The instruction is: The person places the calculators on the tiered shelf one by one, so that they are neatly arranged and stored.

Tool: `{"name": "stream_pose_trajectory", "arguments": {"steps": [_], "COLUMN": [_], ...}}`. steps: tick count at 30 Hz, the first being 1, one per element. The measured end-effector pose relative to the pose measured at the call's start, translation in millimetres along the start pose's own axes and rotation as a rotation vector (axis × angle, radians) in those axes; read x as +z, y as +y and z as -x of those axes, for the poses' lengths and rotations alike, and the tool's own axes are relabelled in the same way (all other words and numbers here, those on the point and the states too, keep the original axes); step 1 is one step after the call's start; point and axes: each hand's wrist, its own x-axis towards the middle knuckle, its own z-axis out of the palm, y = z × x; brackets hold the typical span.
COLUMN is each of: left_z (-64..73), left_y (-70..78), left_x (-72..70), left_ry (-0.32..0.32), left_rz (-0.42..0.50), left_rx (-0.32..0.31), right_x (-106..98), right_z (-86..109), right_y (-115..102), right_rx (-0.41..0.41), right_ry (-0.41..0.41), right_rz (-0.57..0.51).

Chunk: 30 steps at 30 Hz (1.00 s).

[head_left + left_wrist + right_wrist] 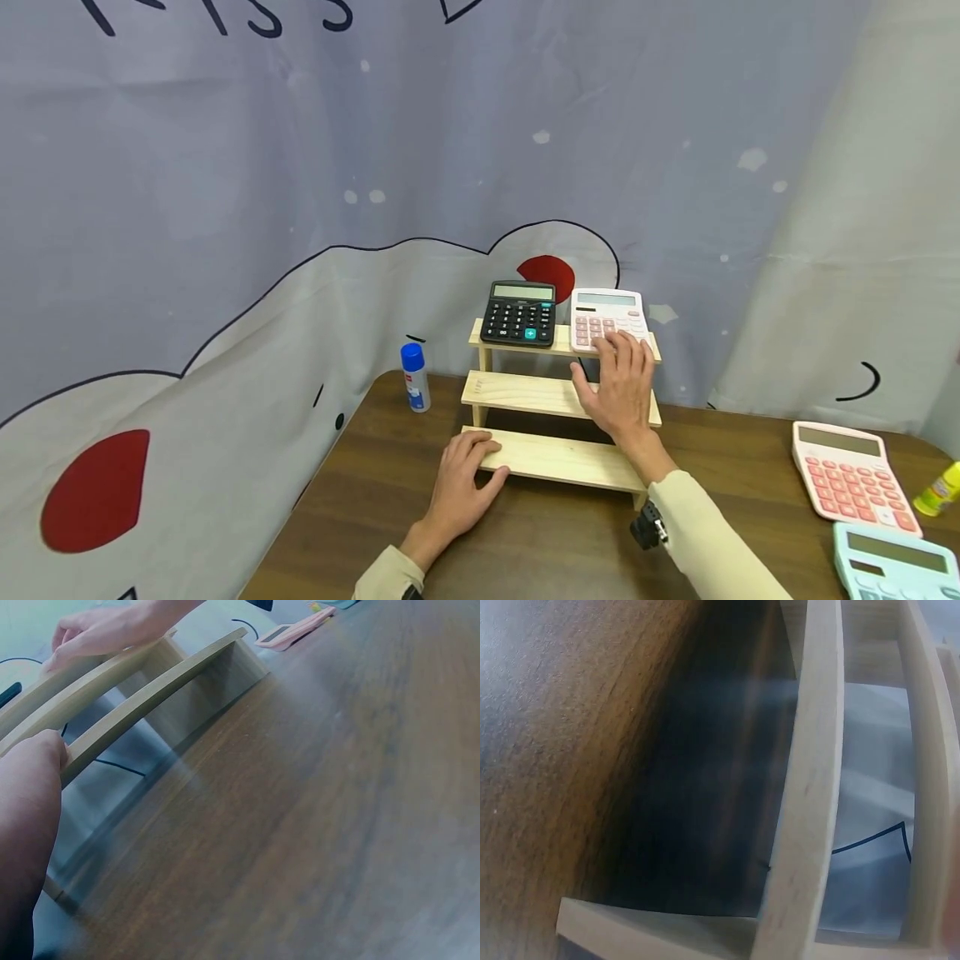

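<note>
A white calculator (pixel 609 310) sits on the top shelf (pixel 563 340) of a wooden stand (pixel 525 393), right of a black calculator (pixel 517 317); the right hand (pixel 621 388), its grip relaxed, touches the white one's lower edge; the left hand (pixel 461 483), grip also loose, rests on the bottom shelf (pixel 562 458)

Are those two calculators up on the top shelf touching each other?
Apart. The head view shows it: a strip of the bare top shelf is visible between the black calculator and the pink-and-white calculator.
</note>
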Motion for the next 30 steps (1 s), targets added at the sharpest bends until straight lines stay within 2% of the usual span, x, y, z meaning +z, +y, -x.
{"name": "stream_pose_trajectory", "arguments": {"steps": [5,11,16,23,30], "left_z": [-1.1,-4.7,-10.4,-4.0,-2.3], "left_y": [3.9,7.2,4.5,2.0,1.2], "left_x": [3.8,1.3,-1.4,-1.1,-0.8], "left_ry": [0.015,0.028,0.026,0.023,0.002], "left_rz": [0.003,0.009,0.008,0.017,0.015], "left_rx": [0.025,0.052,0.044,0.038,0.028], "right_x": [-3.3,-5.2,-1.7,-0.5,-2.5], "right_z": [1.8,0.9,-5.0,1.5,5.4], "right_y": [4.2,5.3,3.9,-1.1,-0.8], "right_rx": [0.023,0.035,0.050,0.079,0.120], "right_ry": [-0.007,0.026,0.026,0.036,0.109], "right_rz": [0.008,-0.017,-0.041,-0.079,-0.166]}}
